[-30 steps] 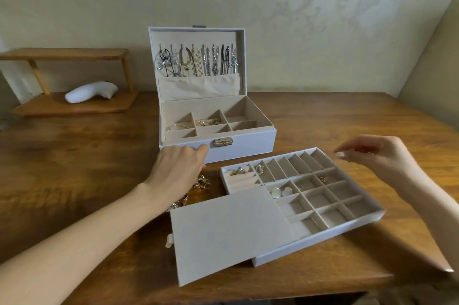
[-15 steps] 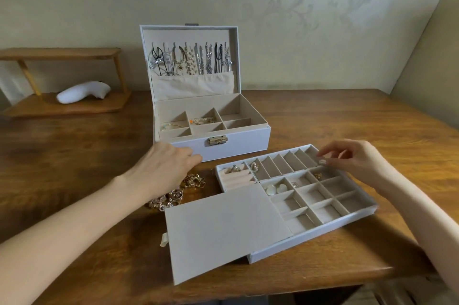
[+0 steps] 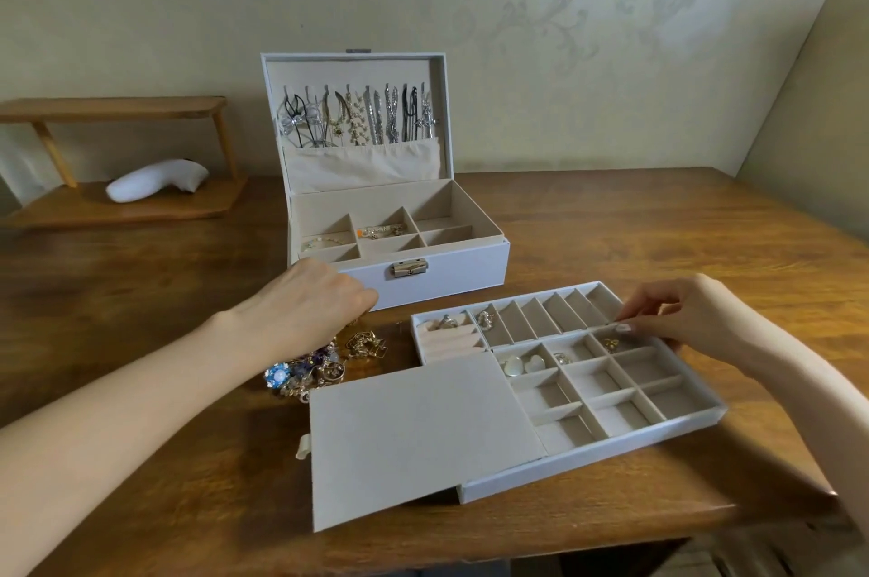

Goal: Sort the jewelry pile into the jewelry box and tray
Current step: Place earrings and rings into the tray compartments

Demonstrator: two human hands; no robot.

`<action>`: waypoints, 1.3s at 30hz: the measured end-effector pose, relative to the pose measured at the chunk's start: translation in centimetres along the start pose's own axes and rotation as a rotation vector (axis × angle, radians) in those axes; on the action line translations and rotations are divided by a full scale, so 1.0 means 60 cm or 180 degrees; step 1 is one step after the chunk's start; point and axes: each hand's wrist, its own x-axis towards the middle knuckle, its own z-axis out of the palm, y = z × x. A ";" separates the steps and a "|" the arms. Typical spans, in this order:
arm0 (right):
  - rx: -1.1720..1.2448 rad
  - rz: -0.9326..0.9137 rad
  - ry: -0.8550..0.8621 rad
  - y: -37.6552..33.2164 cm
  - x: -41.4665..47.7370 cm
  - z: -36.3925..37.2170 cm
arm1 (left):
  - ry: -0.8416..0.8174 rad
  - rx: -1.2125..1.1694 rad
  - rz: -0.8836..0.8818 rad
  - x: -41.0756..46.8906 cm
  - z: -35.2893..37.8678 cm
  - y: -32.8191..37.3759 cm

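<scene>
The jewelry pile (image 3: 319, 365), gold pieces with a blue stone, lies on the table left of the tray. My left hand (image 3: 310, 303) hovers over its far side with the fingers curled downward; the fingertips are hidden. The grey divided tray (image 3: 611, 449) sits at front right, its flat lid (image 3: 423, 440) slid half off. My right hand (image 3: 691, 318) rests at the tray's far right edge, thumb and forefinger close together over a compartment holding a small gold earring (image 3: 611, 343); nothing shows between them. The open jewelry box (image 3: 461, 266) stands behind, with necklaces hanging in its lid.
A wooden shelf (image 3: 117, 205) with a white curved object (image 3: 155, 179) stands at back left against the wall. The table's front edge runs just below the tray lid. A wall corner closes in at the right.
My right hand came down from above the tray to its far right compartments. My left hand shifted away from the box front, uncovering more of the pile.
</scene>
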 end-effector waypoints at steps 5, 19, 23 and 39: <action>0.0118 -0.0063 0.0050 -0.001 -0.013 0.004 | 0.0020 -0.0174 0.0065 0.000 -0.007 -0.004; 0.2804 -0.1215 -0.0258 -0.178 -0.060 0.038 | 0.0639 -0.4969 -0.0771 0.026 -0.115 0.068; 0.3219 -0.1073 -0.0403 -0.207 -0.056 0.070 | 0.1047 -0.5067 -0.1132 0.041 -0.111 0.084; 0.4146 -0.0506 -0.0626 -0.202 -0.045 0.097 | 0.1464 -0.4920 -0.1302 0.045 -0.110 0.111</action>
